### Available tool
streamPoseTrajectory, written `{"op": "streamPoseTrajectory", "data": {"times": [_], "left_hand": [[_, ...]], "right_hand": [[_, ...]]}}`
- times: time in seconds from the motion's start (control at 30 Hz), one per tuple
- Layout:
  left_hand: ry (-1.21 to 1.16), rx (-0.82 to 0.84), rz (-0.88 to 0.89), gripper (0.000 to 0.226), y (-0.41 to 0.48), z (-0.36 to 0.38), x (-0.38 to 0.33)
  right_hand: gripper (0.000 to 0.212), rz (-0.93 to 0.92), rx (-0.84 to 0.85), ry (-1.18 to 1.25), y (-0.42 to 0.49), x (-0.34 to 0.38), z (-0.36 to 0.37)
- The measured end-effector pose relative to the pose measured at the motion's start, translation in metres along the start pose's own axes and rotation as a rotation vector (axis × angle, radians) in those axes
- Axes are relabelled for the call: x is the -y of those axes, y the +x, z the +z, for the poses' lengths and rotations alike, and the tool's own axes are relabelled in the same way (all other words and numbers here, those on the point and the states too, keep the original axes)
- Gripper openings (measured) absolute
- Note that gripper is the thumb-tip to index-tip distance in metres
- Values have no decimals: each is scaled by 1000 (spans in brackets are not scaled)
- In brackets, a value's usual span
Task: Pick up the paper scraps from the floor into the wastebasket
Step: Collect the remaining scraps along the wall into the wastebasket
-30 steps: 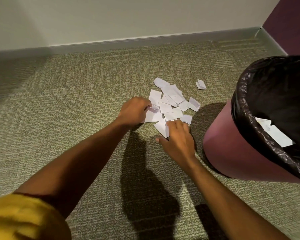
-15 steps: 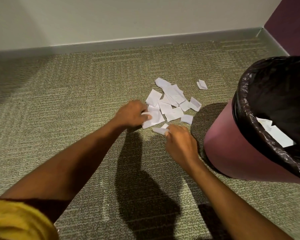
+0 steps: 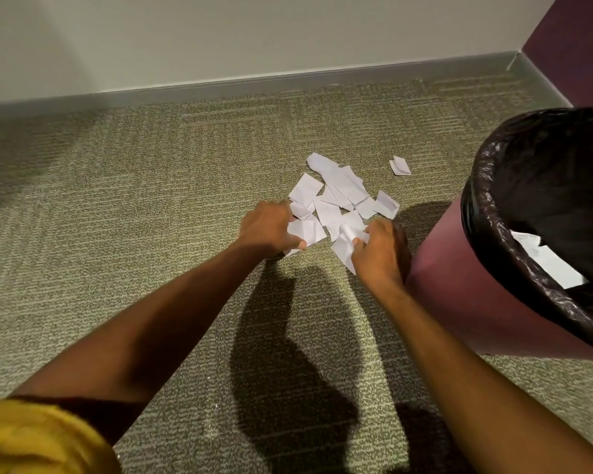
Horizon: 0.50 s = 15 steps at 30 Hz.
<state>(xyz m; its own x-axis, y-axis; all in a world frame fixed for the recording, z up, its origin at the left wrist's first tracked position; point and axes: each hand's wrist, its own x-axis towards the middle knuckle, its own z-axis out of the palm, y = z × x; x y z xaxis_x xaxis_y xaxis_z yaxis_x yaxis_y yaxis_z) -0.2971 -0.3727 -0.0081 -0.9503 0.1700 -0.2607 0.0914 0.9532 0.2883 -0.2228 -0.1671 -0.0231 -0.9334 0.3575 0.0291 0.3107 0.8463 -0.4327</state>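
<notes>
Several white paper scraps [image 3: 339,189] lie in a loose pile on the green carpet, with one scrap [image 3: 400,165] apart at the back right. My left hand [image 3: 267,230] grips scraps [image 3: 307,230] at the pile's left edge. My right hand [image 3: 379,251] pinches a few scraps [image 3: 346,246] at the pile's near right side. The maroon wastebasket [image 3: 459,285], lined with a black bag [image 3: 486,213], stands just right of my right hand and holds white scraps [image 3: 548,261] inside.
A pale wall with a grey baseboard [image 3: 288,83] runs along the back. A purple wall [image 3: 572,39] closes the right corner. Open carpet [image 3: 117,206] stretches to the left and in front of the pile.
My right hand has moved forward and right, toward the wastebasket, with more scraps gathered in it. My left hand has stayed at the pile's left edge, holding its scraps.
</notes>
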Motion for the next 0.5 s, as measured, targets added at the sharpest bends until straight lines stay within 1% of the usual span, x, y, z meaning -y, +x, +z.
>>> {"op": "streamPoseTrajectory", "data": {"times": [0.13,0.23,0.33,0.4,0.5], "left_hand": [[-10,34,-1,47,-1,1,1],[-48,67,14,35,-4,2,-1],[-51,76,42,24,-9,5,-5],[-51,78,52,22,-14,7,-6],[-177,95,28,23,-21,9,-6]], "right_hand": [[22,-28,20,-42,-1,2,-1],[19,-21,34,-4,-6,3,0],[19,22,49,79,-14,3,2],[18,68,73,173,-22,4,0],[12,113,105,279,-37,4,-5]]}}
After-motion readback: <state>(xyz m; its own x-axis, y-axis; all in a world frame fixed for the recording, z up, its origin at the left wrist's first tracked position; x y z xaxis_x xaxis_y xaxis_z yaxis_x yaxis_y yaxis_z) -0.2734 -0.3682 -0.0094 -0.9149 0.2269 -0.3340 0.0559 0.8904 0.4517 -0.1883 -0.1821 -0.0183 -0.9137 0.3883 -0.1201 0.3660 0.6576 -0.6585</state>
